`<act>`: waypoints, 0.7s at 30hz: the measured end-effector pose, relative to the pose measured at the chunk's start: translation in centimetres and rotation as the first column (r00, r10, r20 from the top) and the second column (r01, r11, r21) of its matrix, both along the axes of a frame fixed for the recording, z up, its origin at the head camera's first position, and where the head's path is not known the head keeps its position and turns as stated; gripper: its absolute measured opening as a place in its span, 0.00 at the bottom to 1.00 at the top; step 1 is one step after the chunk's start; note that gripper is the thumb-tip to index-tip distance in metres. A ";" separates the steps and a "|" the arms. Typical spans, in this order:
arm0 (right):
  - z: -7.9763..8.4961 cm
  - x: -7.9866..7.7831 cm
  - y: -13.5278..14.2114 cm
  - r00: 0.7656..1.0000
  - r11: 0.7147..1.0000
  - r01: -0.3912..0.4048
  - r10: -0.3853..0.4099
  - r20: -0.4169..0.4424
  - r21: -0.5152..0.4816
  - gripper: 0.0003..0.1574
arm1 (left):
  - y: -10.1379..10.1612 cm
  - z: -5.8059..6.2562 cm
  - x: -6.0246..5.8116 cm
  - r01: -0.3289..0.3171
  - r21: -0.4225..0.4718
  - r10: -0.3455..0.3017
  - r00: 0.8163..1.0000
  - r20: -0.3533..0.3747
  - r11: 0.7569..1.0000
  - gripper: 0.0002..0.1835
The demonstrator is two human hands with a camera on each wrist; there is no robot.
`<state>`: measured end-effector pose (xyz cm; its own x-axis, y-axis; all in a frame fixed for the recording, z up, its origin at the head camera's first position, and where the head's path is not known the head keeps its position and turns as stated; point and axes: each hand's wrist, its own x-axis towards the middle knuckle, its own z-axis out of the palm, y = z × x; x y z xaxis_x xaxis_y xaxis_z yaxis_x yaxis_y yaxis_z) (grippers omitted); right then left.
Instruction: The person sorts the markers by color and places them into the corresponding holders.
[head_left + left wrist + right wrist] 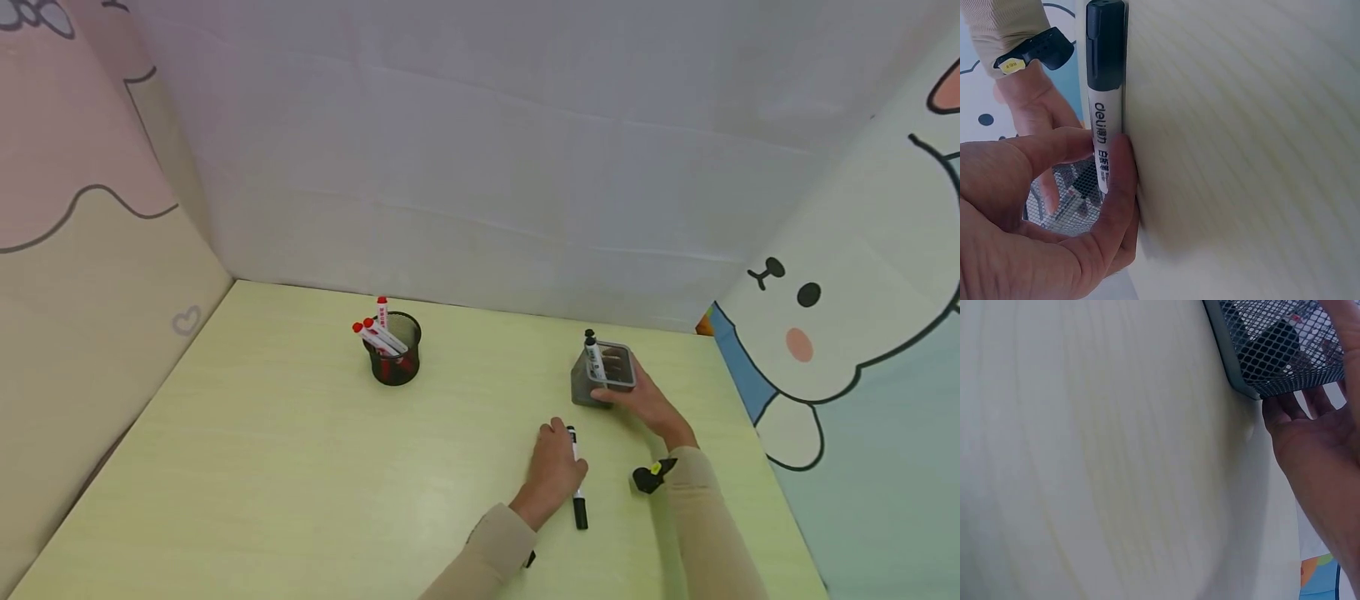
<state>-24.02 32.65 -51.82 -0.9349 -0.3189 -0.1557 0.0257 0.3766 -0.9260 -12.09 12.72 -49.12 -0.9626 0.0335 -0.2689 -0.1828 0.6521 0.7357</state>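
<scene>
A whiteboard marker (1105,56) with a white barrel and black cap lies along the tabletop. My left hand (553,468) pinches its barrel between thumb and fingers, as the left wrist view shows. The black cap (581,513) points toward the near side of the table. Farther right, my right hand (651,410) grips a square grey mesh pen holder (581,387), its fingers around the right and near sides. Black-capped markers (595,360) lean inside that holder. In the right wrist view the mesh holder (1285,347) sits at the top right, partly out of frame.
A round black mesh pen cup (397,372) holding several red-capped markers (382,337) stands at the back left of the pale wooden table (300,467). A white sheet (480,167) rises behind the table, and printed cartoon panels (862,367) flank both sides.
</scene>
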 end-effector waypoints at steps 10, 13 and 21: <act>-0.6 0.0 0.1 1.000 1.000 0.016 -0.017 -0.026 -0.001 0.58 | 0.0 -0.3 0.1 0.011 -0.005 -0.012 1.000 -0.028 1.000 0.30; -0.6 0.0 0.2 0.999 1.000 0.025 -0.025 -0.036 0.000 0.57 | 0.0 -0.3 0.1 0.009 0.006 -0.008 0.999 -0.036 1.000 0.30; -0.6 -0.3 0.0 0.999 1.000 0.020 -0.020 -0.041 -0.004 0.58 | -0.3 -0.4 0.0 -0.004 0.021 0.005 0.996 -0.087 1.000 0.26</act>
